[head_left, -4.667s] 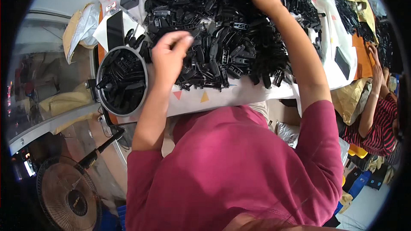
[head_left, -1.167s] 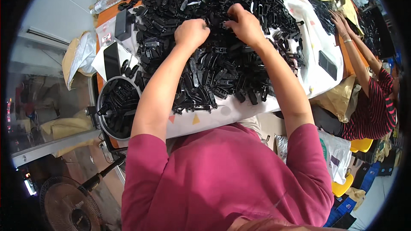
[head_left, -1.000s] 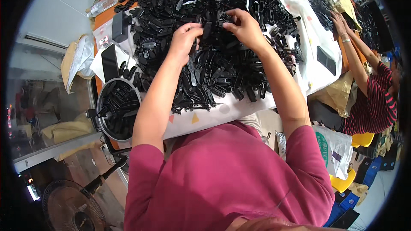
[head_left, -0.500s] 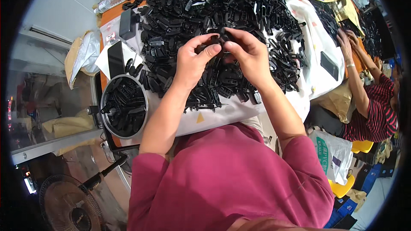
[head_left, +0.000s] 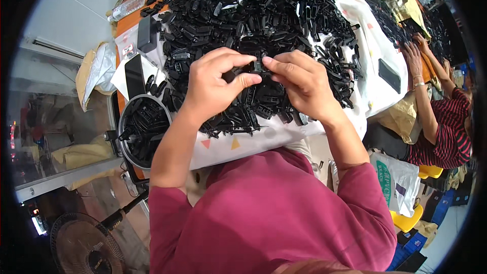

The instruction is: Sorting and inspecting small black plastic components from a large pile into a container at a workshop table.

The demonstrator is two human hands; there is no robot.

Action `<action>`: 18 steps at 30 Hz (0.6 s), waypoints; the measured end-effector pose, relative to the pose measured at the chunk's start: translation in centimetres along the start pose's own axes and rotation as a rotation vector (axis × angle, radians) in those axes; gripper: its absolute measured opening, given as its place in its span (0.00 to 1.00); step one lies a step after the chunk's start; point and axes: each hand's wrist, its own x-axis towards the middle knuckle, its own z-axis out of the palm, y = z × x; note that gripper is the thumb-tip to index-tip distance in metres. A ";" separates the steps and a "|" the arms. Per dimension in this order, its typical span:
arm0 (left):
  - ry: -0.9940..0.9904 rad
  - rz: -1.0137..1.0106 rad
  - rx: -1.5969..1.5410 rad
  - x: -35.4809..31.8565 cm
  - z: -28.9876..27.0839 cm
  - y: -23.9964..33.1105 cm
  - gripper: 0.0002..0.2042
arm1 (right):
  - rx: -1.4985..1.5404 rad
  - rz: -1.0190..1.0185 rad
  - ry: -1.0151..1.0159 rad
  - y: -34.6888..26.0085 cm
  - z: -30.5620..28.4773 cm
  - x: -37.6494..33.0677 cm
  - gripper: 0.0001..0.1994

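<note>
Between my two hands, above the near part of the pile, is a small black plastic part (head_left: 258, 66). My left hand (head_left: 215, 78) pinches it from the left, thumb below and index finger above. From the other side, my right hand (head_left: 299, 81) grips it with thumb and fingertips. The part's exact kind is hard to make out, as the fingers cover much of it. Under and beyond both hands spreads a big heap of black plastic parts (head_left: 238, 15), many long and narrow, on a white cloth (head_left: 284, 131) with coloured triangles.
Left of the heap stands a round container (head_left: 122, 144) holding similar black parts. Behind it lie a dark phone (head_left: 135, 77), a black box (head_left: 147, 34) and a clear bottle (head_left: 127, 8). Another phone (head_left: 389, 75) rests at right, near a co-worker's hands (head_left: 413, 58). A fan (head_left: 86, 246) stands lower left.
Both hands have come slightly nearer to me and spread a little wider, turning the black part between them. My left forearm has shifted left. The view has tilted slightly.
</note>
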 end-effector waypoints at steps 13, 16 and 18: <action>0.382 -0.494 -0.728 -2.0 4.5 0.8 0.17 | -0.169 0.008 0.360 -0.8 3.7 -0.6 0.18; 0.310 -0.526 -1.091 -3.0 4.5 0.2 0.14 | 0.098 0.297 0.250 -1.2 2.9 -0.8 0.16; 0.292 -0.535 -1.220 -3.7 4.7 -0.4 0.13 | 0.668 0.646 0.106 -1.8 2.8 -1.4 0.13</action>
